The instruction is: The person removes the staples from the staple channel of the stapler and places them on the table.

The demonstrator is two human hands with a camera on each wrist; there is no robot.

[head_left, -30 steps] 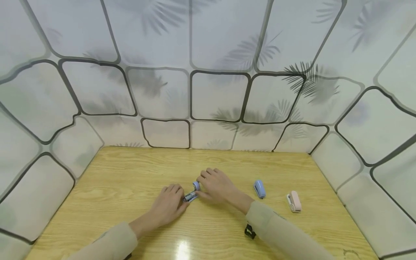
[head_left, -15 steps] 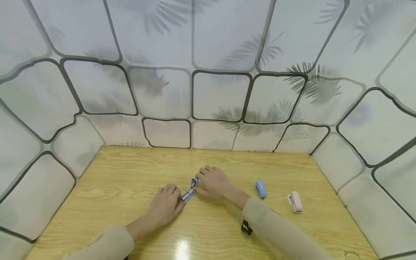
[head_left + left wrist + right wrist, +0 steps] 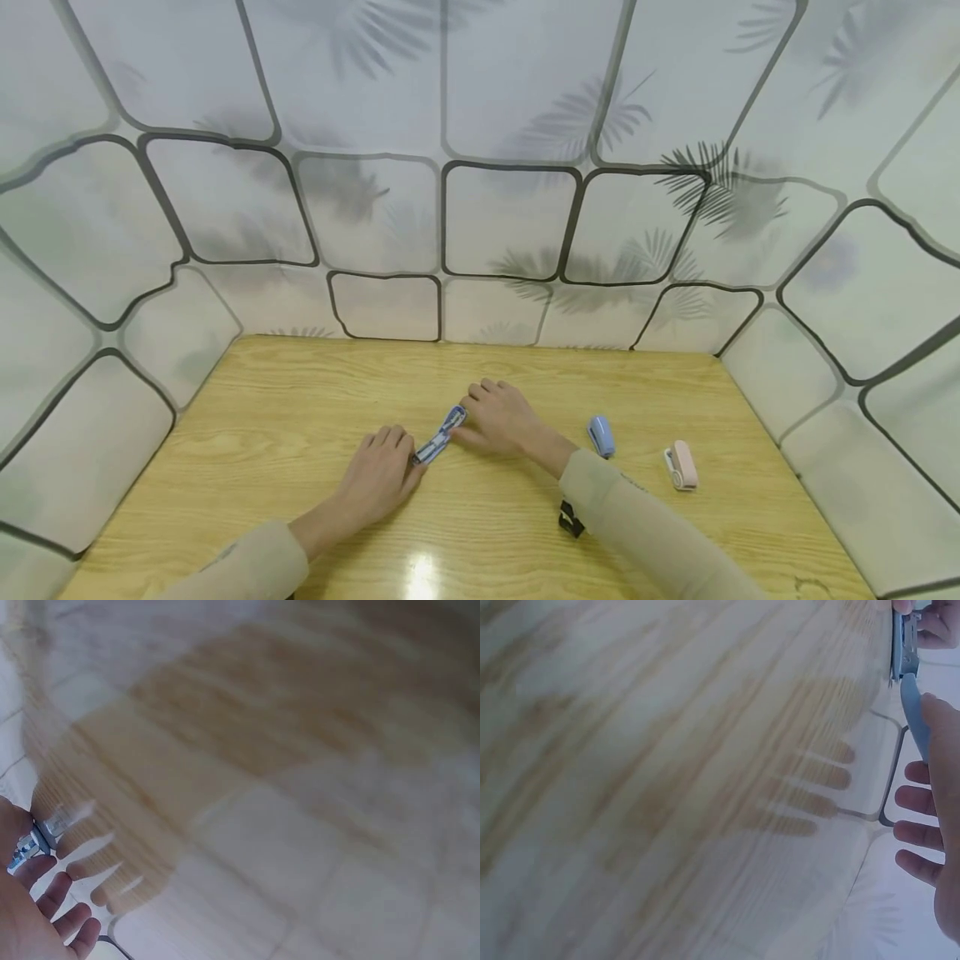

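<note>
In the head view, an unfolded blue stapler (image 3: 441, 437) is at half past six from the middle of the view, over the wooden table (image 3: 300, 383), its ends pointing to one and seven o'clock. At its eight o'clock is the left hand (image 3: 378, 471), gripping the base end; towards two to three o'clock is the right hand (image 3: 502, 417), holding the cover. A folded blue stapler (image 3: 601, 436) lies well apart at three o'clock, with a pink stapler (image 3: 681, 465) beyond it, and a black object, hard to identify, is near the right sleeve at four o'clock.

In the left wrist view, at eight o'clock, thumb and forefinger pinch the base; the other fingers are slightly spread.

In the right wrist view, between two and three o'clock, thumb and forefinger pinch the cover; the remaining fingers stand apart.

The stapler looks light and stiff, with smooth sides that could slip. The hinge is probably its weakest part, so the outer sides of base and cover seem the best holds, clear of the metal track.
</note>
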